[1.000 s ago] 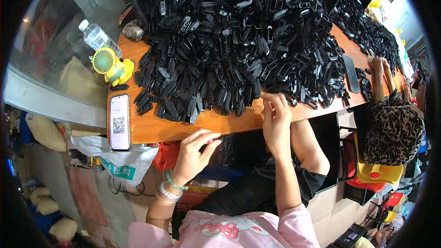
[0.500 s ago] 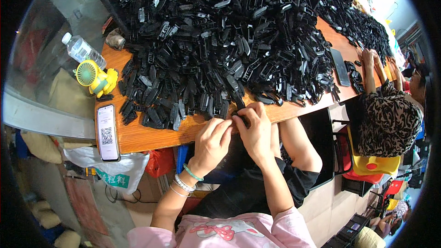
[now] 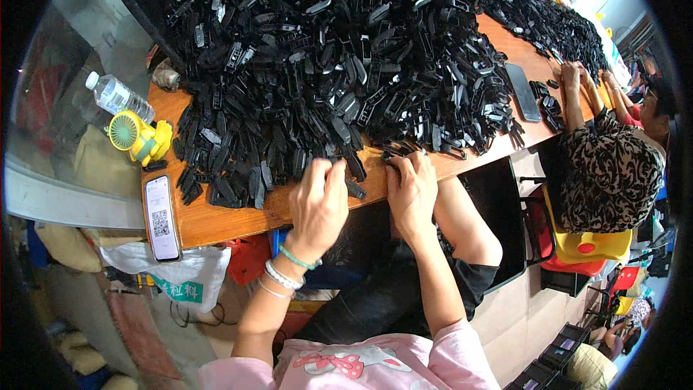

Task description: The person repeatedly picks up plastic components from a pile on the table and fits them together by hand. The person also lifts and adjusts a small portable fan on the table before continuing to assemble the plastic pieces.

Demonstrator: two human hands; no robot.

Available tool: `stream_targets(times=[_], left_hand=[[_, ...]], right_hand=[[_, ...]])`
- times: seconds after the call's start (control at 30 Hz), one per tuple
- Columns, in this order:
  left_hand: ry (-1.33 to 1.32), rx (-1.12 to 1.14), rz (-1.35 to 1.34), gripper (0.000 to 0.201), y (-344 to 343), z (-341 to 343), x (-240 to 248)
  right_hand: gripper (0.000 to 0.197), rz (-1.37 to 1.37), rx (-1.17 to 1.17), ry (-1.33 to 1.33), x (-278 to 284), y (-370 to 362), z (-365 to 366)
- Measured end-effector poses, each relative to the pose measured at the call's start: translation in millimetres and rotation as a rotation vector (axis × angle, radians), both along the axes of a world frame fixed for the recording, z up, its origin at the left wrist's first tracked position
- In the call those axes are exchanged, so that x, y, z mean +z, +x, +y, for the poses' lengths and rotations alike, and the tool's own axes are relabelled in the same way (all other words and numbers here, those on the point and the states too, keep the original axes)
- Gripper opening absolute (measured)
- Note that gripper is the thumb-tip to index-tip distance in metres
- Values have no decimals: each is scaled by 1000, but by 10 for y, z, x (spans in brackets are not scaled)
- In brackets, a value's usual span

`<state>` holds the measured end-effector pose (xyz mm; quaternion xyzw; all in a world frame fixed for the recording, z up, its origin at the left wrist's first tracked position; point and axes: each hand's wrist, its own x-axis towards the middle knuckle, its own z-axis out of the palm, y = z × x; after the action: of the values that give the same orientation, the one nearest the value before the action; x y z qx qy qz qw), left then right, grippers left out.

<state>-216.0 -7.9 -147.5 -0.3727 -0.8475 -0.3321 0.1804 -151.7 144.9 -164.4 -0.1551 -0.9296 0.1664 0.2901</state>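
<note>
A big heap of small black plastic parts (image 3: 289, 87), long and narrow with slots, covers most of the wooden table. My left hand (image 3: 317, 202) is over the heap's near edge, its fingers curled and slightly blurred; whatever is in them is hidden. Just right of its fingers, one loose black part (image 3: 354, 188) lies by the table edge. At the front edge of the wooden table (image 3: 274, 211), my right hand (image 3: 413, 191) has its fingers closed on a black plastic part (image 3: 393, 157), mostly covered by the fingers.
On the left stand a phone (image 3: 161, 218) with a lit screen, a yellow toy-shaped fan (image 3: 137, 137) and a water bottle (image 3: 119, 97). A dark phone (image 3: 522, 92) lies right of the heap. Farther right, a co-worker (image 3: 603, 166) handles similar parts.
My hands were together at the table edge and are now apart. The left has moved up and left to the heap; the right has shifted slightly right. The whole view has shifted a little.
</note>
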Motion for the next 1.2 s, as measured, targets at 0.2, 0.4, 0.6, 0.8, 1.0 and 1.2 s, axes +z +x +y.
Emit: stream_targets(times=[0.2,0.4,0.6,0.8,1.0,1.2], left_hand=[[-355,-24,203,9,-304,135,142],[-459,-112,189,12,-395,121,273],[-479,-178,283,12,-476,78,245],[-283,-86,238,8,-359,30,156],[505,-35,-46,5,-295,-500,478],[383,-308,-944,8,295,-2003,619]], right_hand=[[16,129,40,-125,-48,29,-42],[18,356,30,-317,-20,176,-220],[20,292,455,-395,-114,309,-623],[22,205,352,-212,-176,268,-625],[18,185,431,-189,-213,182,-666],[16,169,371,-152,-266,228,-572]])
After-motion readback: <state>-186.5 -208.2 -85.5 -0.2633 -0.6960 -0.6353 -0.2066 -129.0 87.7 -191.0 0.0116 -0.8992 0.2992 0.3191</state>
